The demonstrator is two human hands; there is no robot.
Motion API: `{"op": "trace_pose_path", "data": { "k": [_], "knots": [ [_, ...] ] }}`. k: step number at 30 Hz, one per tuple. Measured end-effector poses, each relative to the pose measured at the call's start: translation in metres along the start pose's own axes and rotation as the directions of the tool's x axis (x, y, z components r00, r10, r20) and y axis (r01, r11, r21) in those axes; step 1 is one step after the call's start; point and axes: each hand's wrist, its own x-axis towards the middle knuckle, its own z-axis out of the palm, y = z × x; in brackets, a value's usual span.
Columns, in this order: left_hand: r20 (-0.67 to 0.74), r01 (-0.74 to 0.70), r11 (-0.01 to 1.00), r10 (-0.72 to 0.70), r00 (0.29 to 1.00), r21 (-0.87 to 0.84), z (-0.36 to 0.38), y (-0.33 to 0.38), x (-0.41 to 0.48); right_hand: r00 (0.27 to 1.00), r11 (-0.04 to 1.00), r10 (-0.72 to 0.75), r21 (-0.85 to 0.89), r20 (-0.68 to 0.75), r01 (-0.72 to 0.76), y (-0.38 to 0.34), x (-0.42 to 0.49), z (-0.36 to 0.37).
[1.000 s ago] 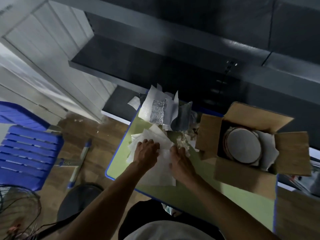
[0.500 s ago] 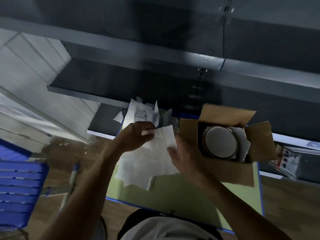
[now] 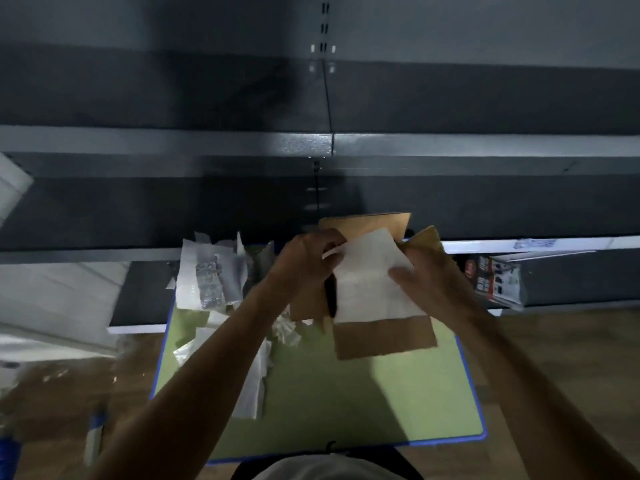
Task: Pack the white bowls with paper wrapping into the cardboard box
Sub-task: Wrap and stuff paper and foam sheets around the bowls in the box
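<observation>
A white paper sheet (image 3: 370,282) hangs over the open cardboard box (image 3: 384,337) at the far side of the green table (image 3: 346,393). My left hand (image 3: 304,261) pinches the sheet's upper left corner. My right hand (image 3: 426,275) holds its right edge, thumb on the front of the paper. The sheet covers the box's opening, so the white bowls inside are hidden. The box's flaps stick out above and below the paper.
A pile of loose white paper and a foil-like piece (image 3: 211,275) lies at the table's far left, with more sheets (image 3: 256,386) trailing toward me. Dark metal shelving (image 3: 311,143) rises behind the table. A printed carton (image 3: 491,278) lies on the lower shelf at right.
Both hands have lifted the paper sheet from the table's left pile and carried it right, over the box. The bowls seen earlier in the box are now covered by it.
</observation>
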Motion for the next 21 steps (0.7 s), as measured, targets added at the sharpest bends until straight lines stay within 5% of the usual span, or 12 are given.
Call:
{"op": "trace_pose_path", "data": {
  "k": [4,10,14,21],
  "knots": [
    [0.012,-0.047,0.994,0.046,0.999,0.102,0.023,0.013,0.032,0.992,0.987,0.082,-0.132,-0.095,-0.095,0.02,-0.002,-0.036],
    [0.093,-0.304,0.902,0.29,0.953,0.307,0.06,0.039,0.057,0.953,0.972,0.088,-0.185,-0.289,-0.146,0.038,-0.01,-0.075],
    [0.182,-0.312,0.904,0.267,0.946,0.292,0.086,0.041,0.064,0.946,0.956,0.1,-0.233,-0.31,-0.178,0.037,-0.01,-0.083],
    [0.129,-0.247,0.943,0.223,0.966,0.221,0.087,0.027,0.063,0.964,0.952,0.086,-0.264,-0.251,-0.154,0.036,0.004,-0.069]
  ]
}}
